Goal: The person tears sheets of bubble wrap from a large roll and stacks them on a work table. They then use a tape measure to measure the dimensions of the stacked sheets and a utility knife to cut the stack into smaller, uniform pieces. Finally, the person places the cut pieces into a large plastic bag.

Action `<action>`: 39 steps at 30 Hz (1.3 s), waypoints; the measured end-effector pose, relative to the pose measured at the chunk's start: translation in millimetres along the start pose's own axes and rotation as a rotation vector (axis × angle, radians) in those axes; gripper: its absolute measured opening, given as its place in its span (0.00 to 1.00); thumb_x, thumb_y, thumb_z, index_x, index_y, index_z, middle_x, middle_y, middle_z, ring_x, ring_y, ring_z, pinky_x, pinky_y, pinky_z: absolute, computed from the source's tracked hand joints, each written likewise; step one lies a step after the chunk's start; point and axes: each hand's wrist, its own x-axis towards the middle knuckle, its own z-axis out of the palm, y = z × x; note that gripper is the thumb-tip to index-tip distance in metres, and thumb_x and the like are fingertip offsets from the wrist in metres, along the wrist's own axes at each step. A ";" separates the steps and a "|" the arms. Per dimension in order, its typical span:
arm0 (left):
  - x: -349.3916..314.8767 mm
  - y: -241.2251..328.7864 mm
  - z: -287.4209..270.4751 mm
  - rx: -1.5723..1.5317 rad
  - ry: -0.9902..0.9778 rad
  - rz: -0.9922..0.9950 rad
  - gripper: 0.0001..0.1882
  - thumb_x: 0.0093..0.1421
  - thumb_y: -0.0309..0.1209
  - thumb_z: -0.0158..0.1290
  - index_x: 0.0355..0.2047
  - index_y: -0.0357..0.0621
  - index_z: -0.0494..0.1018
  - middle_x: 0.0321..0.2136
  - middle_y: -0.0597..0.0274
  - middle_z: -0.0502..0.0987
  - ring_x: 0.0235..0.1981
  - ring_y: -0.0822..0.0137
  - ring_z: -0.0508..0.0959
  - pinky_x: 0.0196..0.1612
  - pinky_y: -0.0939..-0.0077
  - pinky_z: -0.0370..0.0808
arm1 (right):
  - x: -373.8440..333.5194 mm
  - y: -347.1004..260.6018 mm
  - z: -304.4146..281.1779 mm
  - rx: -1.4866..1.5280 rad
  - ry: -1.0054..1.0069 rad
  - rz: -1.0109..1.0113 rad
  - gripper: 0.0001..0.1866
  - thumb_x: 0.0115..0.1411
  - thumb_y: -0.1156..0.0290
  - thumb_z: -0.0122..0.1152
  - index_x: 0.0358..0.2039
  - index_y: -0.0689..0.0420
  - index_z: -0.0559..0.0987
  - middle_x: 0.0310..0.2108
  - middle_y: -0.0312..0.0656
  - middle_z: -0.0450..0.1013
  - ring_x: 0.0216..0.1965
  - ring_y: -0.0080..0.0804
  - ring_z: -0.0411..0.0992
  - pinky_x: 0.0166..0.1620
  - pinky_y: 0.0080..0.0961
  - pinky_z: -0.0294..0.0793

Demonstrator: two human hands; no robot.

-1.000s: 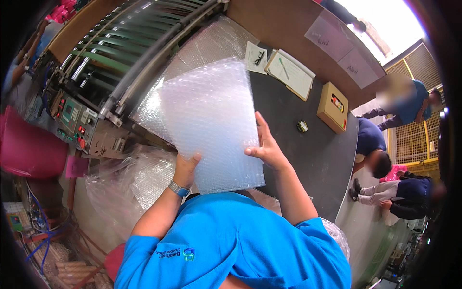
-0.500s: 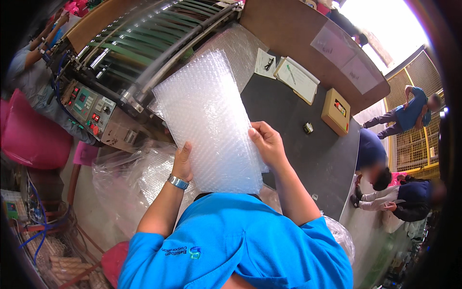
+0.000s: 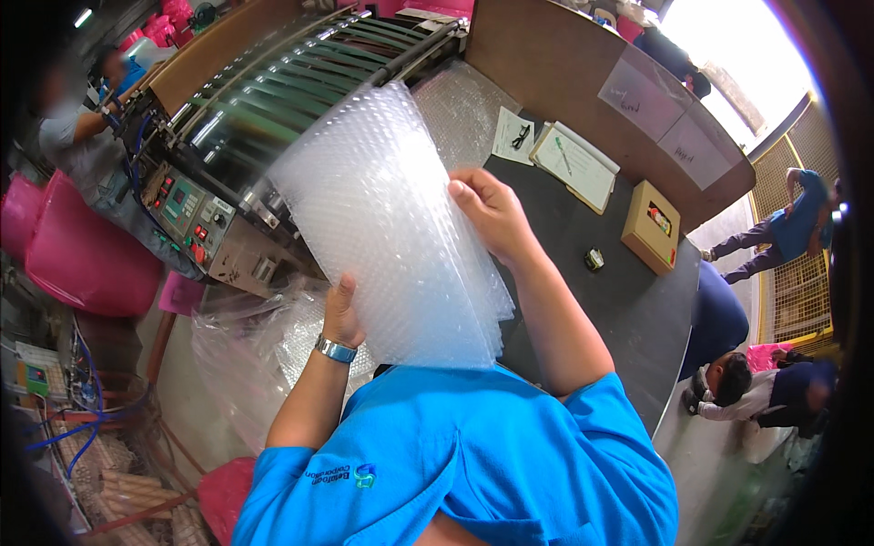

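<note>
In front of my chest I hold a stack of clear bubble wrap sheets point(image 3: 391, 237), tilted, its lower end close to my blue shirt. My left hand point(image 3: 342, 318), with a metal watch on the wrist, grips the stack's lower left edge, thumb on top and fingers hidden beneath. Higher up on the opposite side, my right hand point(image 3: 490, 214) pinches the right edge with the thumb on top. Several sheet edges fan out slightly below the right hand. More bubble wrap point(image 3: 464, 109) lies on the dark table point(image 3: 555, 282) beyond the stack.
A roller machine with a control panel point(image 3: 191, 218) stands at the left. On the table are a clipboard point(image 3: 575, 168), glasses point(image 3: 520, 136), a cardboard box point(image 3: 650, 227) and a small dark object point(image 3: 594, 259). Pink bags point(image 3: 96, 255) and loose plastic point(image 3: 246, 346) lie left. Other people are around.
My right hand has moved up along the stack's right edge. The sheets there now spread apart a little, and the stack's top has shifted slightly left. My left hand keeps its hold.
</note>
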 end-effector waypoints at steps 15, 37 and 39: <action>23.2 2.8 26.5 -0.161 -0.030 0.004 0.47 0.43 0.59 0.51 0.55 0.41 0.50 0.50 0.50 0.61 0.49 0.55 0.64 0.48 0.58 0.66 | -17.5 29.4 -56.5 0.459 -0.101 0.299 0.09 0.55 0.68 0.51 0.32 0.60 0.70 0.25 0.34 0.67 0.26 0.18 0.65 0.30 0.14 0.65; 33.1 -1.3 20.2 -0.038 -0.018 0.006 0.42 0.46 0.56 0.51 0.53 0.40 0.52 0.50 0.53 0.61 0.51 0.57 0.62 0.52 0.61 0.61 | -27.0 45.4 -61.8 0.325 -0.356 0.307 0.53 0.42 0.37 0.55 0.57 0.61 0.47 0.52 0.53 0.55 0.51 0.40 0.57 0.53 0.33 0.53; 30.4 9.4 45.4 0.332 0.017 0.196 0.42 0.47 0.56 0.50 0.53 0.40 0.52 0.50 0.53 0.60 0.51 0.60 0.61 0.52 0.64 0.60 | -23.3 51.2 -44.9 0.194 -0.318 0.251 0.56 0.37 0.44 0.63 0.58 0.61 0.46 0.53 0.55 0.52 0.55 0.45 0.52 0.56 0.38 0.48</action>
